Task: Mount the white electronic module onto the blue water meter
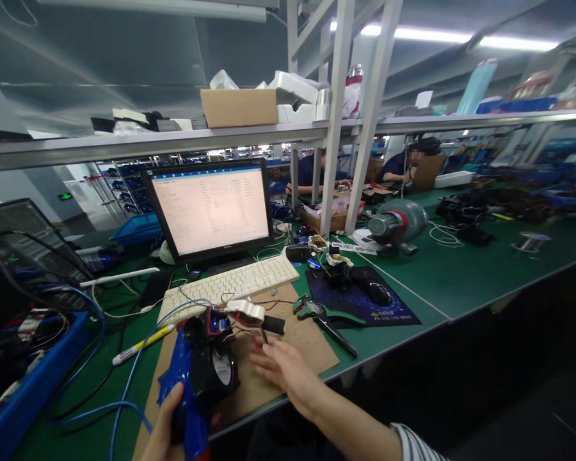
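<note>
My left hand (166,422) is closed round a blue and black fan assembly (204,368), which it holds upright over a brown cardboard sheet (302,333) at the bench's front edge. Red and black wires run from the top of the assembly to a white connector (244,309). My right hand (281,368) lies over the cardboard just right of the assembly, fingers stretched out toward the wires and a small black block (272,324). Nothing shows in its fingers.
A white keyboard (230,285) and a lit monitor (211,208) stand behind the cardboard. Green-handled cutters (324,317) lie to the right, beside a mouse (374,291) on a dark pad. Blue cable (125,384) loops at left by a blue bin (24,397). Other people sit across the bench.
</note>
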Demonstrator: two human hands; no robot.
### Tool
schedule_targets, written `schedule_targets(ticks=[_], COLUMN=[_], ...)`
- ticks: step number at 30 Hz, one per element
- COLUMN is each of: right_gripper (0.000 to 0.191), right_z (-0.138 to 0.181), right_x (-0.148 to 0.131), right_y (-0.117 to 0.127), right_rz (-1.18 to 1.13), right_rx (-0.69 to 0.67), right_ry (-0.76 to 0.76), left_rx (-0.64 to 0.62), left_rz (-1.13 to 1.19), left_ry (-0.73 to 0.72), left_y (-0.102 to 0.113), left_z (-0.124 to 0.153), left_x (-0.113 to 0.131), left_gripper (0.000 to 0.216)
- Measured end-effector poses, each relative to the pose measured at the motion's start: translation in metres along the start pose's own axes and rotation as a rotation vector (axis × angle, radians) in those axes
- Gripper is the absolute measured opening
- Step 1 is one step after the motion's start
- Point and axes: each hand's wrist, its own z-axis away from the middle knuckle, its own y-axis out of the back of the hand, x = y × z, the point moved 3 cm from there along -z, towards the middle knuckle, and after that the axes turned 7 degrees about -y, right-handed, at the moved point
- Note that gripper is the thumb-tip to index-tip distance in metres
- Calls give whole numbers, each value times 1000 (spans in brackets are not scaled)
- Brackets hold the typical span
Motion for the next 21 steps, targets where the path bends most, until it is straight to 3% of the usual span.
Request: schedule_targets(ticks=[3, 5, 6, 9, 12, 16, 19, 21], right_gripper=[34, 23, 20, 21, 15, 31, 29, 30], right_z=[7, 15, 19, 23, 18, 18, 37, 58], right_x=[-19, -38, -47, -64, -69, -76, -91, -100], right_y=[39, 65, 76, 102, 117, 117, 97, 72], right_rz=[592, 921, 1198, 1778, 1844, 1871, 1730, 1530], right_rx=[82, 255, 396, 680, 705, 718, 712, 559], right_ry=[96, 231, 308, 290, 235, 317, 569, 819], left_rx=[67, 116, 141, 186, 163, 189, 196, 183], left_rz=[-145, -265, -341, -605, -797, -999, -1119, -1158], left_ry=[-149, -308, -383, -566, -711, -838, -901, -942], left_y=[12, 17, 17, 13, 6, 3, 1, -2], left_z=[-5, -5, -4, 4, 17, 32, 40, 43], left_x=[13, 25, 31, 47, 58, 61, 61, 60], left_gripper=[73, 82, 85, 88, 86, 80, 76, 75])
